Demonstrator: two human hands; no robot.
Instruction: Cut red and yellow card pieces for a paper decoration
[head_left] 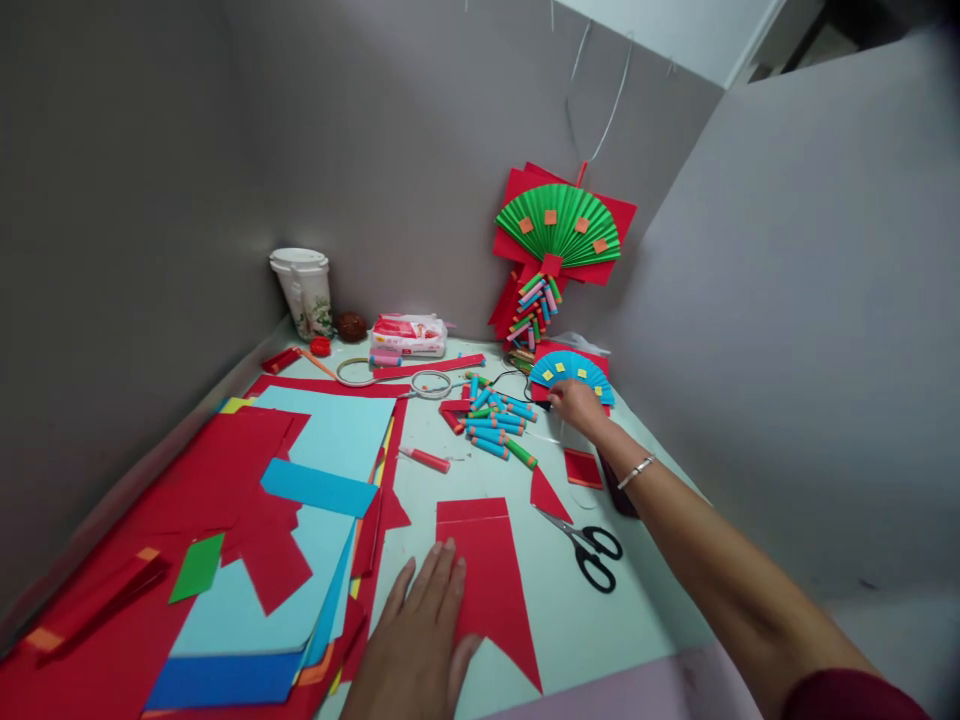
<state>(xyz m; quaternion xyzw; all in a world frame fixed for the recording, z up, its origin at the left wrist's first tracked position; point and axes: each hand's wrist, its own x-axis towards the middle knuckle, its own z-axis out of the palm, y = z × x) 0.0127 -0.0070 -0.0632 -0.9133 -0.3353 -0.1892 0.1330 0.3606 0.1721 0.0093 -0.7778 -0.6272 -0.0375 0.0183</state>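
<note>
My left hand (pixel 420 625) lies flat with fingers stretched out, its fingertips on the left part of a red paper banner (pixel 491 570) with a notched lower end and a crease near its top. My right hand (pixel 576 405) reaches to the far right of the table, in front of a blue folded paper fan (pixel 574 370) with yellow squares on a red backing. Its fingers are bent together, and what they grip, if anything, is hidden. Scissors (pixel 589 550) with black handles lie right of the banner, their tips near a red paper triangle (pixel 550 495).
Coloured paper sheets (pixel 337 430) cover the left side. Rolled blue and green paper tubes (pixel 495 425) lie in a heap mid-table, near a glue tube (pixel 427 460) and tape rolls (pixel 431 384). Behind stand a white cup (pixel 302 290), a wipes pack (pixel 409 335) and a hanging green-fan decoration (pixel 562 225).
</note>
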